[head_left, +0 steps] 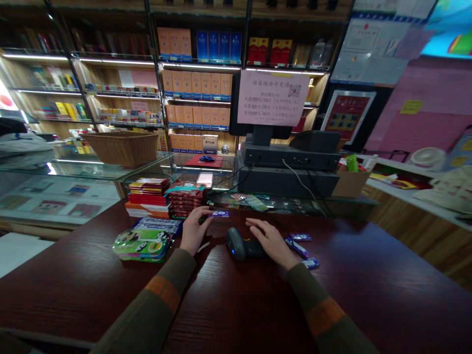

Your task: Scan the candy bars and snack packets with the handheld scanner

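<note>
My left hand (195, 230) is open above the dark wooden table, thumb apart from the fingers. Its fingertips are at the left end of a small purple packet (220, 214); whether they touch it I cannot tell. A black handheld barcode scanner (236, 244) lies on its side between my hands, a small blue light lit on its head. Over the scanner's handle hovers my right hand (272, 242), fingers stretched out and holding nothing. Several more purple packets (298, 247) lie to the right of that hand, partly hidden by the wrist.
Left of my left hand are a green panda-patterned pack (142, 244), a stack of red and orange packets (148, 196) and a pile of brown packets (188, 197). A monitor with a paper sign (273, 98) stands behind, and a wicker basket (123, 147) sits on the glass counter.
</note>
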### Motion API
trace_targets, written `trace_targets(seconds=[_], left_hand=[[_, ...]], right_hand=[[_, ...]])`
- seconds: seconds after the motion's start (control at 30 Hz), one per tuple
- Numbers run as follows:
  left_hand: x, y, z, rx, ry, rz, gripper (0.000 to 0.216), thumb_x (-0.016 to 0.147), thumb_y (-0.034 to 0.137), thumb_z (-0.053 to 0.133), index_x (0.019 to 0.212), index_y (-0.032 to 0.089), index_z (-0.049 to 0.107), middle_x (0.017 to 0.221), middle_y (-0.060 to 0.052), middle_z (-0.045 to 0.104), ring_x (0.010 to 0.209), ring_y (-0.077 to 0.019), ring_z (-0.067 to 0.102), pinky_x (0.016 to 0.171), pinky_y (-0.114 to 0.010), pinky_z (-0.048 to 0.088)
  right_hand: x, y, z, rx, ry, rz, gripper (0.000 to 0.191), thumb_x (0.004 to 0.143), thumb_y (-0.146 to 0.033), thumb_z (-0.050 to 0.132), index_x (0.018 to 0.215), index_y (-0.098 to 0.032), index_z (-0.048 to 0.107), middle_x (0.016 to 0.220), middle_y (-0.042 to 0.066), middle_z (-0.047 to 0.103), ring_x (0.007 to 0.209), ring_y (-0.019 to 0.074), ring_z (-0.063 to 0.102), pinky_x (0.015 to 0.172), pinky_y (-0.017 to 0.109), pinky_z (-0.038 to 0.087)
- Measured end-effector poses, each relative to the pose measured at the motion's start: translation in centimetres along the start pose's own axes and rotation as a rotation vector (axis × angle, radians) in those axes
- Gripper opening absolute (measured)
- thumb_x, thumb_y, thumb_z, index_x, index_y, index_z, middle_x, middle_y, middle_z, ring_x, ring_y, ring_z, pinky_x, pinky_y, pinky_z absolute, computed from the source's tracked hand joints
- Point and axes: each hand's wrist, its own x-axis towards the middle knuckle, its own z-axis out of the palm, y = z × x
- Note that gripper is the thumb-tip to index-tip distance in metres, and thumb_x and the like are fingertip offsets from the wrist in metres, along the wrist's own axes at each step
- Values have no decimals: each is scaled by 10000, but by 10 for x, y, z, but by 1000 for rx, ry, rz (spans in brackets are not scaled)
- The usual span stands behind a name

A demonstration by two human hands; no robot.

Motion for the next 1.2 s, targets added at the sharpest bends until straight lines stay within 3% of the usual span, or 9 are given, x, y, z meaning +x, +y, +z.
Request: trace_targets(seconds=[0.2, 0.53, 0.97, 1.2], left_hand=[[0, 5, 1, -5, 17, 36, 106, 870, 277, 650, 922, 226, 728, 1049, -58, 690, 1023, -204, 654, 966, -387, 521], [-2, 8, 5, -3, 56, 81, 80, 869, 240, 669, 924, 234, 726, 1014, -42, 665, 990, -188, 642, 932, -360, 525], [1, 13, 2, 3, 100, 11, 126, 876, 238, 624, 957, 228, 720, 1009, -42, 687, 998, -194, 640, 948, -368, 516], [1, 18, -12, 39, 68, -72, 197, 903, 235, 530, 1011, 214, 694, 1014, -39, 735, 963, -189, 675, 923, -343, 523]], right_hand=[[17, -16, 20, 166, -10, 49, 447, 925, -307, 508, 1359, -229, 580, 1305, 77, 686, 1244, 207, 612, 1105, 423, 421], [27, -18, 40, 282, 8, 41, 501, 913, -297, 536, 1410, -235, 537, 1325, 96, 673, 1274, 211, 604, 1123, 440, 421], [28, -41, 45, 132, 26, 22, 525, 923, -293, 514, 1434, -176, 515, 1352, 122, 650, 1281, 203, 592, 1140, 401, 395], [33, -56, 49, 73, 35, 49, 529, 916, -267, 526, 1441, -206, 514, 1361, 100, 646, 1283, 213, 587, 1144, 409, 387]])
